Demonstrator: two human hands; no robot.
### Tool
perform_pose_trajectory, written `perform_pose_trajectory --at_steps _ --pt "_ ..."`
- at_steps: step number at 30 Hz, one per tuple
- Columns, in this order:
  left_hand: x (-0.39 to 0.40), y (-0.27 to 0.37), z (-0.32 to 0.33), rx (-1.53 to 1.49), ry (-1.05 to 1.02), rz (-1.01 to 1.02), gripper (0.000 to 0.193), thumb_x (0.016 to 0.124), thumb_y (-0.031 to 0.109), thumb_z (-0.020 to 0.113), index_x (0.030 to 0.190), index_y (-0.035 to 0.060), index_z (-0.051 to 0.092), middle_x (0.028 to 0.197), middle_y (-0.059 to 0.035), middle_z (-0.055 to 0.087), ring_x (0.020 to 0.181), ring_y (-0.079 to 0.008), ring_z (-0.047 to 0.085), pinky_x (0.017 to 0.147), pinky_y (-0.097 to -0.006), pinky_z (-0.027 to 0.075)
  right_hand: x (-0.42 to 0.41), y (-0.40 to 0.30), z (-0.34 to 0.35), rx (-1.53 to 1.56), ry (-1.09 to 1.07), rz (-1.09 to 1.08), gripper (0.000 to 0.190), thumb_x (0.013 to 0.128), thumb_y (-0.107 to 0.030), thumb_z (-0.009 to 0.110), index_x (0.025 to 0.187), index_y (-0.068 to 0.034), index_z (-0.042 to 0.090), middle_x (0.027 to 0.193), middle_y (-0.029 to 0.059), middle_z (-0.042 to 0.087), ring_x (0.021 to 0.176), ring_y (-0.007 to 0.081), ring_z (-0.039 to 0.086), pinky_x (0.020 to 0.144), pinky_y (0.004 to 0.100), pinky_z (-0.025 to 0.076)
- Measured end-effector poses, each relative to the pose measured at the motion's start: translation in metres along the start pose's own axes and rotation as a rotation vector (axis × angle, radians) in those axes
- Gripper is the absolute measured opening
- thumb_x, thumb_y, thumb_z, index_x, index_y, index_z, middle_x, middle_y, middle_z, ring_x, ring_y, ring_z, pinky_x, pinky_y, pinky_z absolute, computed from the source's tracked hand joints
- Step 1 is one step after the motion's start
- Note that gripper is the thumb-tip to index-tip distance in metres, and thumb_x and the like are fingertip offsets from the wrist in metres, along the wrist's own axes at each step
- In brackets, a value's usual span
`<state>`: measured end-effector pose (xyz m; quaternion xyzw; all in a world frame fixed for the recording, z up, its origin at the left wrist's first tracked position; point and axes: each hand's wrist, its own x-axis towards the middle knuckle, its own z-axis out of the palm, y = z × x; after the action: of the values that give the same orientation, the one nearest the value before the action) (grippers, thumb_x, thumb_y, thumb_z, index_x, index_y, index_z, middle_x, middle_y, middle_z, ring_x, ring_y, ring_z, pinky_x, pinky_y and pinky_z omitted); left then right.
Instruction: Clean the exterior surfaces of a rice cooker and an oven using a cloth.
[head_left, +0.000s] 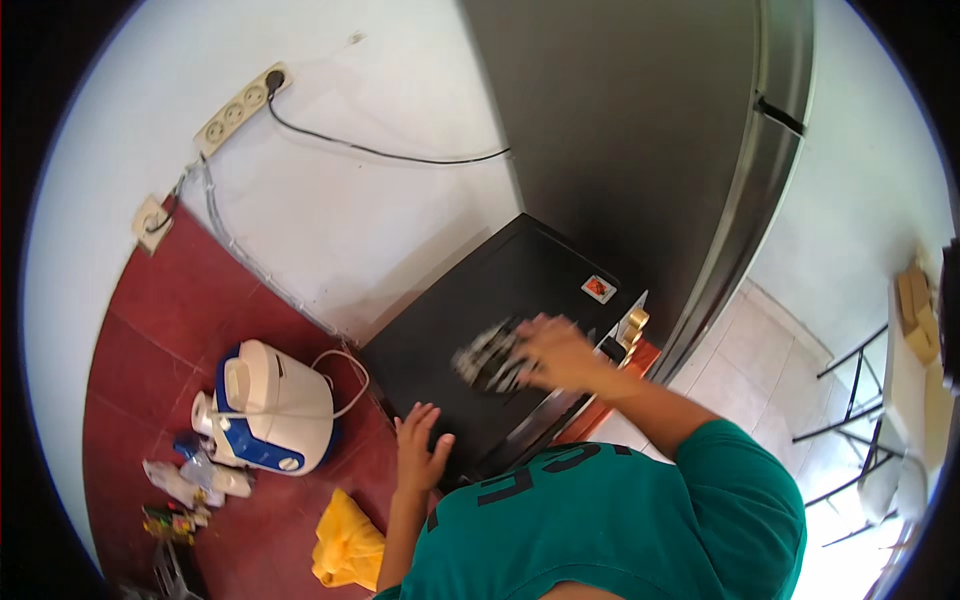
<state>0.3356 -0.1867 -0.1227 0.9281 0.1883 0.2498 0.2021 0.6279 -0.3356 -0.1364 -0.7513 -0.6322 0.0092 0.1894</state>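
My right hand (559, 354) is blurred and grips the near edge of a crumpled black-and-white patterned cloth (487, 358). The cloth lies on the flat black top of a countertop oven (442, 315). Along the oven's front edge are gold-coloured knobs (634, 324), and a small sticker (599, 289) with a red picture is on its top. My left hand (421, 448) holds nothing; its fingers are spread beside the oven's left edge. Whether its fingertips touch the oven, I cannot tell.
A white and blue electric appliance (281, 405) stands on the red tiled counter (255, 525), near plastic bags (199, 476) and a yellow cloth (347, 544). A tall dark refrigerator (630, 135) rises beyond the oven. A power strip (244, 107) is on the wall.
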Motion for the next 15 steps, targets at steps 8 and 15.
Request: perform_pose_trajectory --at_steps 8,15 --pt "0.002 -0.012 0.032 -0.100 -0.082 0.212 0.057 0.085 0.039 0.063 0.131 0.0070 0.049 0.135 -0.0105 0.049 0.134 -0.0319 0.036 0.111 -0.0604 0.007 0.005 0.001 0.004 -0.210 0.133 0.581 0.059 0.090 -0.052 0.045 0.135 -0.014 0.049 0.150 0.0150 0.030 0.141 0.0377 0.021 0.114 0.0523 0.015" --pt "-0.002 -0.024 0.033 -0.181 0.090 0.228 0.060 0.087 0.047 0.059 0.130 0.0062 0.049 0.135 -0.0119 0.048 0.133 -0.0352 0.036 0.111 -0.0599 0.009 -0.010 -0.096 0.047 -0.007 0.123 -0.096 0.057 0.088 -0.051 0.054 0.132 -0.016 0.052 0.143 0.0160 0.042 0.135 0.0385 0.034 0.111 0.0507 0.026"
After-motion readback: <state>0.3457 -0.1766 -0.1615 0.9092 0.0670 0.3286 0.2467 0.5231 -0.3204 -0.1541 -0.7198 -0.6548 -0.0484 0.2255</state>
